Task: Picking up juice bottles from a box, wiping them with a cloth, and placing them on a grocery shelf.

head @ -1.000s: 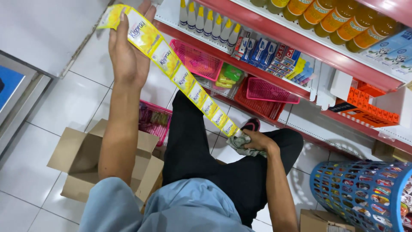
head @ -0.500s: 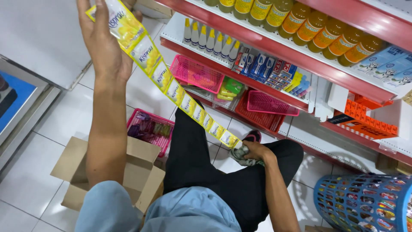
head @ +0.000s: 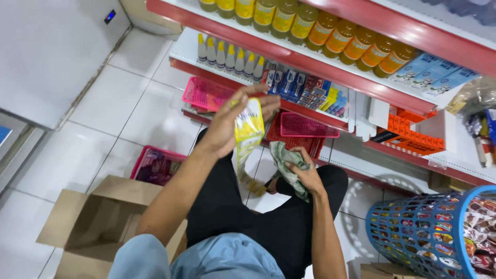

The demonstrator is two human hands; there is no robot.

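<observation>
At the far left a grey cabinet (head: 46, 57) fills the upper corner, its lower edge running diagonally across the white tiled floor (head: 119, 119), which stays open between the cabinet and the shelving. Near the left bottom edge an open cardboard box (head: 98, 227) sits with its flaps spread wide, and a pink basket (head: 155, 165) stands just beyond it, touching or almost touching its far flap.

The left hand (head: 232, 124) is raised in the middle of the scene, fingers closed around the top of a yellow sachet strip (head: 249, 132), which hangs down from the grip toward the person's black trousers (head: 243, 217). Just right and nearer, the right hand (head: 305, 173) is clenched on a crumpled greenish cloth (head: 284, 160), held above the knee and close to the strip's lower end.

Beyond the hands, the red-edged shelf (head: 289, 57) runs diagonally from the top centre to the right, with yellow bottles (head: 330, 31) along its upper tier and two pink trays (head: 305, 126) low down, near the hands.

At the near right corner a blue mesh basket (head: 413, 232) full of small packets crowds the leg, leaving only a narrow strip of floor between it and the knee.
</observation>
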